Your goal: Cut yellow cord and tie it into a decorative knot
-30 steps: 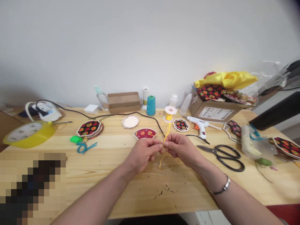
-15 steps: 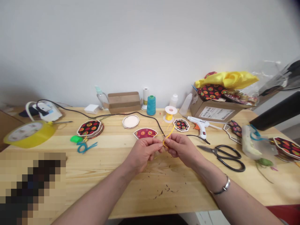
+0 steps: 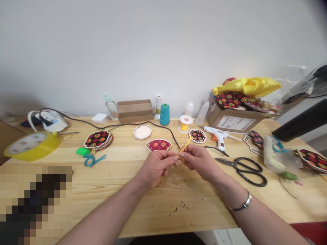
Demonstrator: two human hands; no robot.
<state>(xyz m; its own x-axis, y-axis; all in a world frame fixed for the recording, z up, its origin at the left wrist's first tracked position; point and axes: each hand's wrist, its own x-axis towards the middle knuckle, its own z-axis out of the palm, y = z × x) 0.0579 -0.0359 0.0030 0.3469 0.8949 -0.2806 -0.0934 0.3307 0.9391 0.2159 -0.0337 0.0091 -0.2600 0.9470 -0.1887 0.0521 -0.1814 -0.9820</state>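
Note:
A yellow cord (image 3: 185, 144) runs between my two hands, which are close together over the middle of the table. My left hand (image 3: 160, 165) pinches it between thumb and forefinger. My right hand (image 3: 196, 159) is closed on it too, and a braided-looking length sticks up above the fingers. Just beyond my left hand lies a red fan-shaped patterned piece (image 3: 158, 145) with a yellow strand over it. Past my right hand are an octagonal patterned piece (image 3: 197, 136) and a spool of yellow cord (image 3: 184, 126). The cord's ends inside my fingers are hidden.
Black-handled scissors (image 3: 249, 172) and a white glue gun (image 3: 219, 137) lie to the right. A full cardboard box (image 3: 235, 119) stands behind them. On the left are yellow tape (image 3: 33, 144), stacked patterned pieces (image 3: 98, 139) and small blue scissors (image 3: 93, 160). A black cable (image 3: 122, 125) crosses the back.
The yellow loop that showed between my fingertips has been drawn in and the cord lies straighter. My hands have hardly shifted.

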